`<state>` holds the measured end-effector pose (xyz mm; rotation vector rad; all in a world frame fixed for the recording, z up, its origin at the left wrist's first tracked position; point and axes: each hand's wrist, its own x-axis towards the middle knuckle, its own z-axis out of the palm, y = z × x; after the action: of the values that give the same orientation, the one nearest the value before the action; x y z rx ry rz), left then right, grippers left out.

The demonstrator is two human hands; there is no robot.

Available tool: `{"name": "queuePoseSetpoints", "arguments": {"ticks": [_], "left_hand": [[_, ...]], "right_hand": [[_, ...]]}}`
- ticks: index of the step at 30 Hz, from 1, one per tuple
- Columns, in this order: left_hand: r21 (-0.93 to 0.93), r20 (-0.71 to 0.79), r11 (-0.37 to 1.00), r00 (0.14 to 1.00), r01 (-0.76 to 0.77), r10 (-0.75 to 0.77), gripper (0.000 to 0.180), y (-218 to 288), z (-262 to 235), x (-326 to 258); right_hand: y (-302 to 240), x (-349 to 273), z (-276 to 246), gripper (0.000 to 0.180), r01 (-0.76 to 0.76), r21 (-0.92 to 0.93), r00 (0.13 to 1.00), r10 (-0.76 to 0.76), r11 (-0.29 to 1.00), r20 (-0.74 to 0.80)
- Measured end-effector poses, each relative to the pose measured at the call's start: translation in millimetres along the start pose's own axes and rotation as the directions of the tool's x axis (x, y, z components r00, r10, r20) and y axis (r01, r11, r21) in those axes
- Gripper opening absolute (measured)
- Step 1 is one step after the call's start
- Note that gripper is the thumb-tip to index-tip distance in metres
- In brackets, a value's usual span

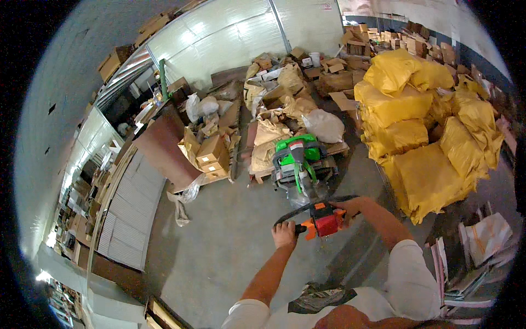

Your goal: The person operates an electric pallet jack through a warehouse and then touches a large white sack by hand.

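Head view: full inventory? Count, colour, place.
long-handled pallet truck: 1, green, black, centre
boxy control handle: 1, red, orange, black, lower centre
bulging plastic sacks: many, yellow, right
crumpled sacks: several, tan, white, beyond truck
cardboard boxes: many, brown, left, back
curved sheet: 1, brown, left
ribbed panel: 1, white, left
tall wall panels: several, pale, back
short sleeves: 2, white, lower edge
left hand: 1, bare, fingers around black grip
right hand: 1, bare, fingers at handle's right

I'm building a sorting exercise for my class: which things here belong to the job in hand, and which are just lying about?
Job in hand:
red-and-orange control handle, gripped by the left hand and right hand
green machine it appears joined to

Apparently just lying about:
stacked yellow bags
cardboard boxes
brown sheet
white bag
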<state>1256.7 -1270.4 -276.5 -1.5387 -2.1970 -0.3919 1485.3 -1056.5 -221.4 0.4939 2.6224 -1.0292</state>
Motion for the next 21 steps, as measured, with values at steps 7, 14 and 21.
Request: {"name": "queuePoseSetpoints", "arguments": {"ticks": [7,14,21], "left_hand": [[-0.053,-0.100,0.991,0.988,-0.123,0.118,0.031,-27.5,9.7,-1.0],[-0.073,-0.199,0.978,0.964,-0.196,0.178,0.025,-27.6,6.9,3.4],[-0.100,-0.118,0.981,0.981,-0.164,0.152,0.025,-22.1,-11.9,0.6]], "right_hand": [[-40.5,-5.1,1.4,0.128,0.008,0.191,1.000,-0.013,0.982,0.022],[-13.4,3.8,2.3,0.122,0.078,-0.310,0.981,-0.129,0.947,-0.147],[6.3,26.1,-18.5,0.114,-0.095,-0.147,0.983,0.116,0.985,0.139]]}}
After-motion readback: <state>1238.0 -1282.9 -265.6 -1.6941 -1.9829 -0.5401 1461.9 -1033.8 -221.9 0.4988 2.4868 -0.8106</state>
